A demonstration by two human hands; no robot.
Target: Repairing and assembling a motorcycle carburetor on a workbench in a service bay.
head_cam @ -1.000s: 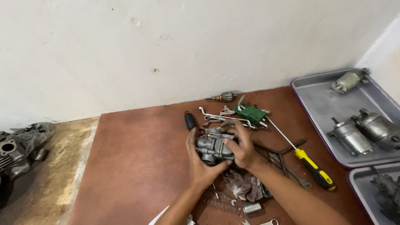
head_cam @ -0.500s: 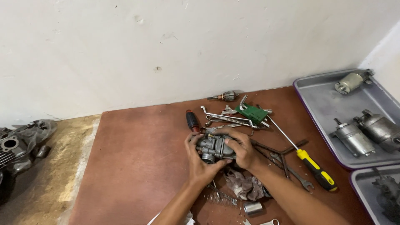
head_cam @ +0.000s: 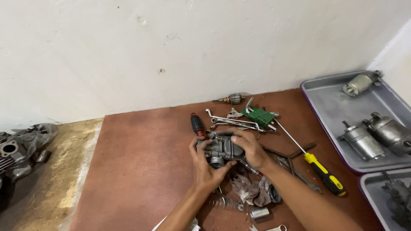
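Two grey metal trays sit at the right edge of the reddish-brown board [head_cam: 141, 171], the larger tray [head_cam: 329, 107] holding three cylindrical motors: one at the far corner [head_cam: 361, 82] and two side by side nearer [head_cam: 363, 141]. At the far left, off the board, a grey engine casing [head_cam: 21, 147] lies on the rough floor. Near the middle of the board, both hands close around a small grey carburetor [head_cam: 222, 149]: the left hand [head_cam: 204, 169] cups it from the near left side, and the right hand [head_cam: 250, 149] wraps over its top and right side, fingers curled against the metal. The carburetor is lifted slightly above the board, between the palms. To the right lies a long screwdriver with a yellow and black handle [head_cam: 325, 174], its shaft pointing far and left. Beyond the hands lie several wrenches [head_cam: 233, 122], a green block [head_cam: 257, 116], a small motor armature [head_cam: 233, 99] by the wall, and a red-and-black handle [head_cam: 197, 124]. Just near of the hands are a dirty rag [head_cam: 250, 190], a coil spring [head_cam: 224, 202] and a small silver socket [head_cam: 259, 213].
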